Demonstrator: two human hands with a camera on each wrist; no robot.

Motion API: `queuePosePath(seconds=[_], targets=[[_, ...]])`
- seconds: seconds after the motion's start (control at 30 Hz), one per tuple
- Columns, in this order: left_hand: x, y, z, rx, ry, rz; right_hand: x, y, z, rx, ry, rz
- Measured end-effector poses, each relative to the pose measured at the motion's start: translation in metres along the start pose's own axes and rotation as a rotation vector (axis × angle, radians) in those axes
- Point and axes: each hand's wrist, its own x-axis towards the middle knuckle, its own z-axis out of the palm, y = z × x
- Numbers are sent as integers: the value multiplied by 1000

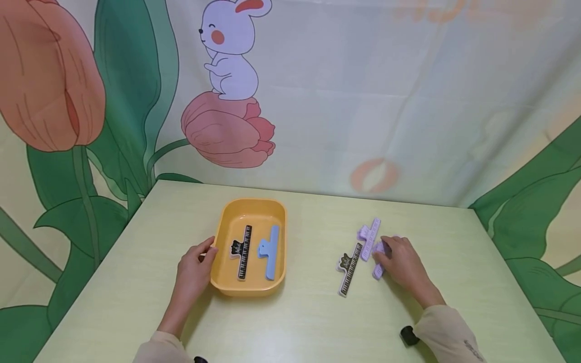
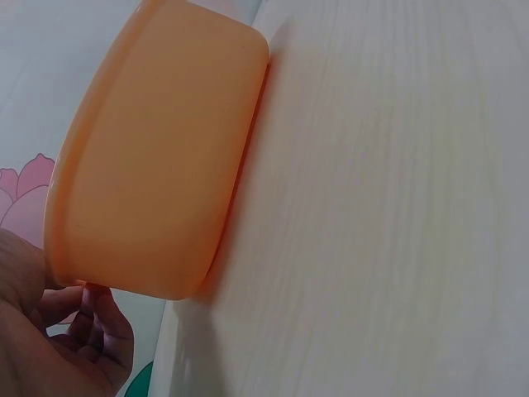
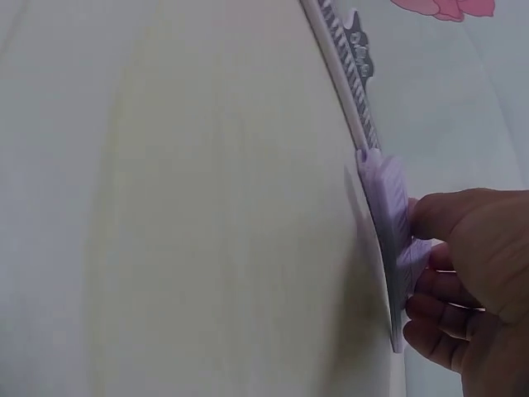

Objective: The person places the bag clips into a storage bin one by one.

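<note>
Lilac clip (image 1: 378, 271), nearer of two, is at the tabletop's (image 1: 313, 247) right; right hand (image 1: 405, 263) pinches it, left hand (image 1: 194, 267) grips the tray (image 1: 247, 292). I judge this the pickup; next calls for lifting.

Pale wood-grain worktop (image 1: 313, 322) bearing a yellow tray (image 1: 247, 292) and, right of it, a black piano-key clip (image 1: 351, 270) beside a lilac clip (image 1: 371, 239).

Right purple clip (image 1: 378, 272): partly hidden behind the right hand (image 1: 405, 259)
Tray (image 1: 245, 292): inside hidden behind its wall (image 2: 157, 149) in the left wrist view
Backdrop lettering (image 1: 438, 14): blurred, cut off at the far edge
Right sleeve print (image 1: 473, 350): too small to read
</note>
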Motion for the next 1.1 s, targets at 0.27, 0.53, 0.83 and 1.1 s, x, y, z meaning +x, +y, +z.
queuePosePath(seconds=[0.27,0.53,0.83,1.1], targets=[[0,2,0,-2,-4,-10,-4,4,-18,241,54,45],[0,1,0,-3,-5,-12,-8,3,-35,430,118,100],[0,-1,0,-2,-5,-9,-14,-8,-58,567,155,124],[0,0,1,1,-2,-18,-16,-15,-68,587,174,116]])
